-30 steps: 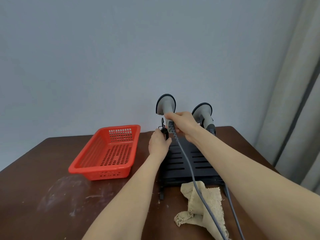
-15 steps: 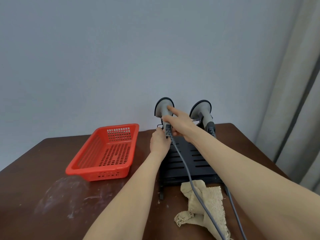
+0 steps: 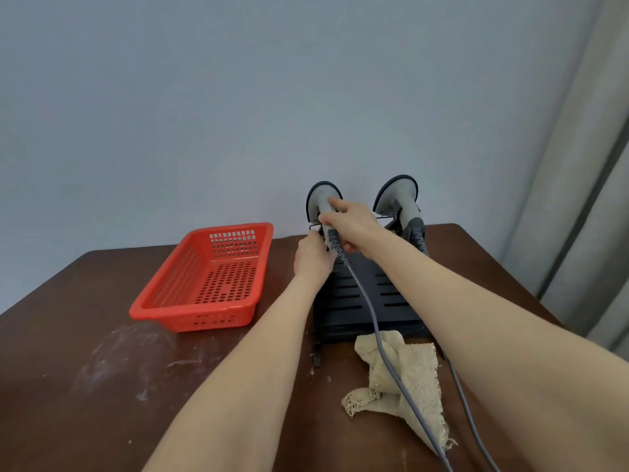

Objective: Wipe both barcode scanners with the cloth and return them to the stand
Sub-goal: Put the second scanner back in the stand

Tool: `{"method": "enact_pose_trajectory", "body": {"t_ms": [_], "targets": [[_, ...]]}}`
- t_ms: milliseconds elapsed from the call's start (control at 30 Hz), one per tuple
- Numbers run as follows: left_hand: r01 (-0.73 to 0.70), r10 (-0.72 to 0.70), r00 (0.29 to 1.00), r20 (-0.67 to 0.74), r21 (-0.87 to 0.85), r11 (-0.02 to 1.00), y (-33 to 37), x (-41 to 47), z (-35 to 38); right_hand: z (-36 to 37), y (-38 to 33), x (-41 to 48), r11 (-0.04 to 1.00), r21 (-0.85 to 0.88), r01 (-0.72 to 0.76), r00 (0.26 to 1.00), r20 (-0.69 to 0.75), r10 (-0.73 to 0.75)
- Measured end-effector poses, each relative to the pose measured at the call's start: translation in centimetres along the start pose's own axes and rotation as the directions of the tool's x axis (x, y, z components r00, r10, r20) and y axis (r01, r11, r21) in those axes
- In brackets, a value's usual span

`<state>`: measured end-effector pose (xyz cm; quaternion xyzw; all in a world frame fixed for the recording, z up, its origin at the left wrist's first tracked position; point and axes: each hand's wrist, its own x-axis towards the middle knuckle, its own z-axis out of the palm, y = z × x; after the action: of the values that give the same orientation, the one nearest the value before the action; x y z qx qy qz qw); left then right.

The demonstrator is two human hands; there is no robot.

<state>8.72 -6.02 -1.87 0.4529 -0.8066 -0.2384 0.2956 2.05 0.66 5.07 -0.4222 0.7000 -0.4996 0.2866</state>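
Scanners stand side by side at the back of the black stand [image 3: 354, 301], their round heads up by the wall. My right hand [image 3: 354, 228] is wrapped around the neck of the left scanner [image 3: 322, 199]. My pointing finger lies along its grey head and my other fingers curl tight around the handle below. My left hand [image 3: 311, 258] is just under it, touching the bottom of the same handle where the grey cord [image 3: 377, 338] comes out. I cannot tell if my left fingers are closed or just pressing there. The right scanner [image 3: 398, 195] sits in the stand by itself, and no hand touches it.

The cord runs down from my fingers, over the stand and across the cloth [image 3: 408, 376]. The cloth lies crumpled on the brown table [image 3: 85, 386], just in front of the stand and well apart from both hands. A red basket [image 3: 207, 281] sits on the table to the left of the stand.
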Motion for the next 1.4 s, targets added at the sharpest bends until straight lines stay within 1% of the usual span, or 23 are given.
{"method": "enact_pose_trajectory", "body": {"t_ms": [200,567,767,900,1067,1267,1400], "targets": [[0.007,-0.007,1.000,0.002,0.020,1.000,-0.1,0.3,0.1,0.4,0.3,-0.1,0.990,-0.132,0.058,0.997,-0.049,-0.065],[0.007,-0.007,1.000,0.022,-0.011,1.000,0.3,-0.1,-0.5,0.2,0.3,-0.6,0.983,-0.154,0.103,0.993,-0.043,-0.110],[0.049,-0.049,0.997,0.054,-0.003,0.999,0.6,-0.5,-1.1,0.7,0.3,-0.6,0.992,-0.090,0.087,0.995,-0.039,-0.091],[0.039,-0.041,0.995,0.086,0.029,0.999,0.5,-0.6,-2.0,1.0,0.1,-0.9,0.996,-0.071,0.060,0.998,-0.013,-0.061],[0.006,-0.012,0.996,0.092,0.065,0.998,0.6,-1.0,-3.3,0.5,-0.2,-1.2,0.990,-0.131,0.052,0.999,-0.005,-0.054],[-0.018,0.008,0.995,0.096,0.104,0.994,1.7,-1.9,-4.8,-0.5,-0.6,-2.0,0.960,-0.267,0.079,0.996,-0.025,-0.089],[0.001,-0.010,0.996,0.085,0.103,0.995,2.1,-2.3,-5.6,-1.2,-1.0,-2.5,0.959,-0.269,0.093,0.994,-0.031,-0.105]]}}
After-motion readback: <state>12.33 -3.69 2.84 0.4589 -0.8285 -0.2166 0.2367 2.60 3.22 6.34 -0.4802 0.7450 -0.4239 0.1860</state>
